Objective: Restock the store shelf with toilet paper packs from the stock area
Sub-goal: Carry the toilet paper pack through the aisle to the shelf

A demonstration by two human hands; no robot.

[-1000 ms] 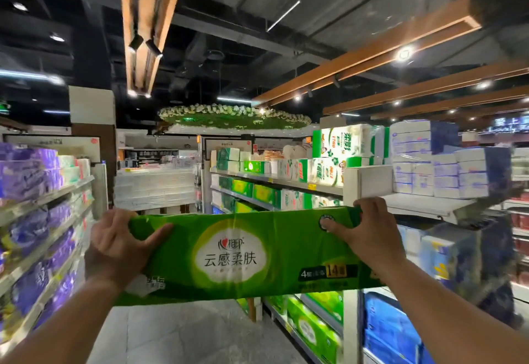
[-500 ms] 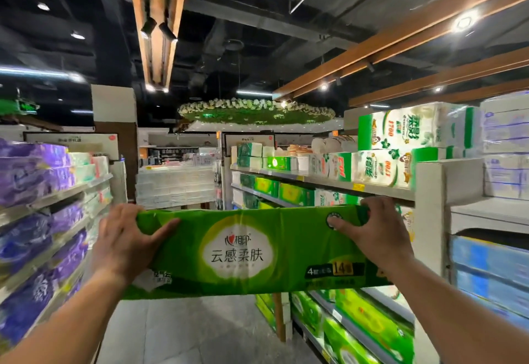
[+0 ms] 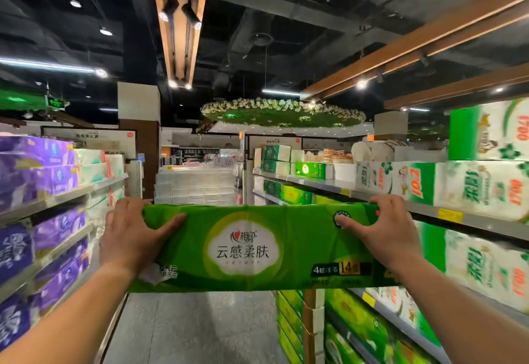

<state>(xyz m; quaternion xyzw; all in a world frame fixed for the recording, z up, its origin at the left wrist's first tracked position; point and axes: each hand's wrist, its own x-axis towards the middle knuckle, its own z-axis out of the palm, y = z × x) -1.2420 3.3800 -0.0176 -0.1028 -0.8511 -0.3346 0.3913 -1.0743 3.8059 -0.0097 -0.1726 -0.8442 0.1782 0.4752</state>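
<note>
A long green toilet paper pack (image 3: 257, 249) with a white oval label is held level in front of me at chest height. My left hand (image 3: 128, 237) grips its left end, thumb across the front. At the other end my right hand (image 3: 380, 232) grips the pack, fingers curled over the top edge. The store shelf (image 3: 446, 215) on the right carries green and white paper packs on several levels, close beside my right hand.
A shelf (image 3: 57, 200) on the left holds purple and pale packs. The grey aisle floor (image 3: 194, 329) runs ahead between the two shelves. A stack of white packs (image 3: 197, 186) stands at the aisle's far end. Wooden beams and a flower ring hang overhead.
I have moved forward into the aisle with the pack; the right shelf has slid closer and past me. Both hands keep the same grip.
</note>
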